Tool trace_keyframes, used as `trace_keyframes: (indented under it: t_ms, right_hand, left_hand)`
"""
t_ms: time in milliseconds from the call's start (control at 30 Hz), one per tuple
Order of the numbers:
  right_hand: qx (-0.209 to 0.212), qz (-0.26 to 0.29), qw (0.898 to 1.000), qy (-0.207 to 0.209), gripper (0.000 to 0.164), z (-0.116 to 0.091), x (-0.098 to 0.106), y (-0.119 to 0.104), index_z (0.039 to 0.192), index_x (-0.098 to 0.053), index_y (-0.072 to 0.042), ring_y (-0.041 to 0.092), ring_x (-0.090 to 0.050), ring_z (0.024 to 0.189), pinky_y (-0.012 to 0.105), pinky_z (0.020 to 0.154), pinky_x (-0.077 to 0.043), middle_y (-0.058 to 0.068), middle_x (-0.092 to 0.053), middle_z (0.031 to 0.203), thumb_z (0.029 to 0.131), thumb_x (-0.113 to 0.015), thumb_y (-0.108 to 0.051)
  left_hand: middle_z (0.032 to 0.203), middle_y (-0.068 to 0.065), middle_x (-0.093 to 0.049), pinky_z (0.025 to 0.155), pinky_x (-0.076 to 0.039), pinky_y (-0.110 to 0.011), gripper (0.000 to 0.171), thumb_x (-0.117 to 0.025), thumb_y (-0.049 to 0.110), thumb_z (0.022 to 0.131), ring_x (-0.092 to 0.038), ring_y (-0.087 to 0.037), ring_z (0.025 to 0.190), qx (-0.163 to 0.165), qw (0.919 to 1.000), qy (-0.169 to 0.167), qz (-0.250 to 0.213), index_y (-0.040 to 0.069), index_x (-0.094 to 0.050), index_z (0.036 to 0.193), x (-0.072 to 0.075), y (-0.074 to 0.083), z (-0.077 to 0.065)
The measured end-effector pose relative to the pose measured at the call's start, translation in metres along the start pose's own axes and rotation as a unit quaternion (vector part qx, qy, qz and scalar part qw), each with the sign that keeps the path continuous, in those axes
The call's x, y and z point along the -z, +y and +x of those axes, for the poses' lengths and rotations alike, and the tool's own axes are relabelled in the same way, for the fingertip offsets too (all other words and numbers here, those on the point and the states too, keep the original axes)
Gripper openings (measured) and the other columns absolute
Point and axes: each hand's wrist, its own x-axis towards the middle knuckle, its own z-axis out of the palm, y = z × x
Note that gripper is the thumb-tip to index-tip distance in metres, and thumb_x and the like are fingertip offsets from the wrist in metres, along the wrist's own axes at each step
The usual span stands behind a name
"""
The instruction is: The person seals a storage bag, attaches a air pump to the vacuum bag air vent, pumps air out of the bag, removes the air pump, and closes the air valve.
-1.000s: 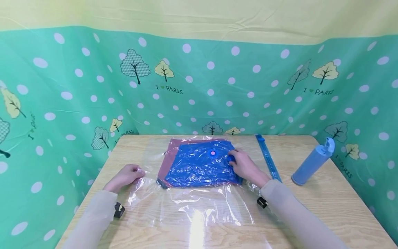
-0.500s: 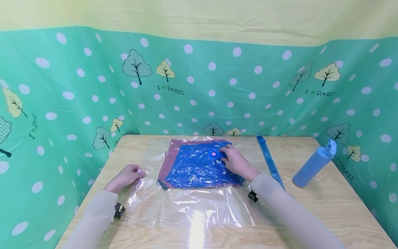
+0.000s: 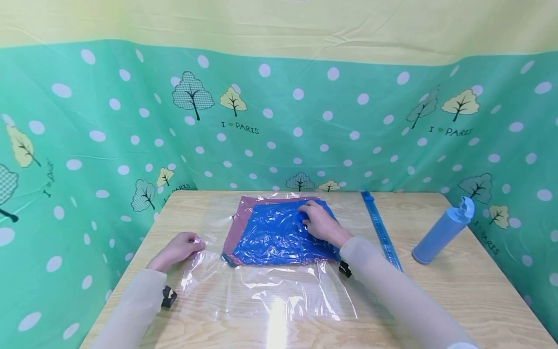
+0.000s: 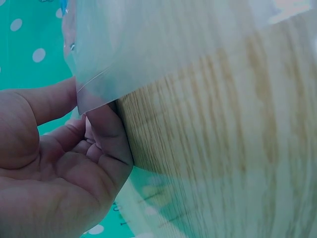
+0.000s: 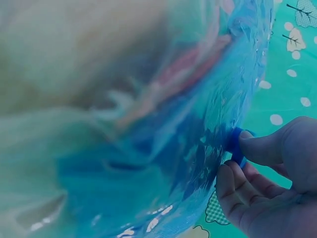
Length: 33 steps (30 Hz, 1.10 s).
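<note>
A clear plastic vacuum storage bag (image 3: 301, 291) lies on the table with folded blue cloth (image 3: 270, 237) and mauve cloth (image 3: 237, 223) inside. My left hand (image 3: 178, 249) pinches the bag's left edge between thumb and fingers, and the film's corner (image 4: 91, 96) shows there in the left wrist view. Over the bag's upper right part, my right hand (image 3: 321, 224) grips a round blue valve cap (image 5: 237, 146) against the film. That hand covers the valve in the head view; whether the cap is seated cannot be made out.
Along the bag's right side runs a blue zip strip (image 3: 380, 228) with a slider (image 3: 368, 198) near its far end. A blue cylindrical pump (image 3: 440, 235) stands tilted in view at the table's right. Polka-dot curtain (image 3: 296, 121) encloses the back and sides.
My right hand has moved left with the blue cap, from beside the pink-centred valve onto it, hiding it. The left hand keeps its pinch on the bag's edge.
</note>
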Motion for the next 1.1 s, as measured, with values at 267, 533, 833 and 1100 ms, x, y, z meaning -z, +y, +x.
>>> trace_keyframes:
  t_ms: [267,533,833,1100]
  right_hand:
    - [-0.004,-0.004,1.000,-0.025,0.042,0.006,-0.002,-0.001,0.137,-0.066,-0.002,0.033,-0.060,0.125,0.046,0.107,-0.049,0.015,-0.061,0.134,0.096,-0.069,0.007]
    - [-0.002,-0.006,0.999,-0.045,0.042,0.010,-0.002,-0.002,0.136,-0.067,-0.004,0.033,-0.058,0.128,0.047,0.109,-0.047,0.013,-0.062,0.134,0.096,-0.068,0.007]
    - [-0.010,-0.008,0.999,-0.044,0.039,0.011,-0.001,-0.004,0.134,-0.069,-0.002,0.035,-0.059,0.126,0.048,0.108,-0.049,0.016,-0.062,0.131,0.096,-0.071,0.004]
    - [-0.034,0.000,0.999,-0.029,0.040,0.015,-0.002,-0.003,0.133,-0.067,0.003,0.036,-0.062,0.122,0.048,0.105,-0.050,0.020,-0.064,0.129,0.099,-0.076,-0.017]
  left_hand:
    - [0.075,-0.001,-0.055,0.061,-0.045,-0.026,0.013,-0.065,0.009,0.103,-0.051,-0.014,0.067,-0.003,1.0000,0.001,0.003,-0.001,-0.063,0.095,0.000,0.002,0.000]
    - [0.073,-0.001,-0.054,0.059,-0.044,-0.024,0.014,-0.066,0.008,0.103,-0.050,-0.013,0.065,-0.013,0.9999,0.000,-0.008,-0.001,-0.062,0.093,0.000,0.001,-0.002]
    - [0.072,-0.001,-0.054,0.059,-0.043,-0.025,0.013,-0.066,0.008,0.102,-0.049,-0.013,0.065,-0.012,0.9999,0.004,-0.011,-0.001,-0.062,0.094,-0.002,-0.002,0.000]
    - [0.072,-0.001,-0.054,0.060,-0.043,-0.026,0.012,-0.065,0.009,0.103,-0.050,-0.014,0.065,-0.006,0.9999,0.009,-0.006,0.000,-0.062,0.095,-0.002,-0.002,0.000]
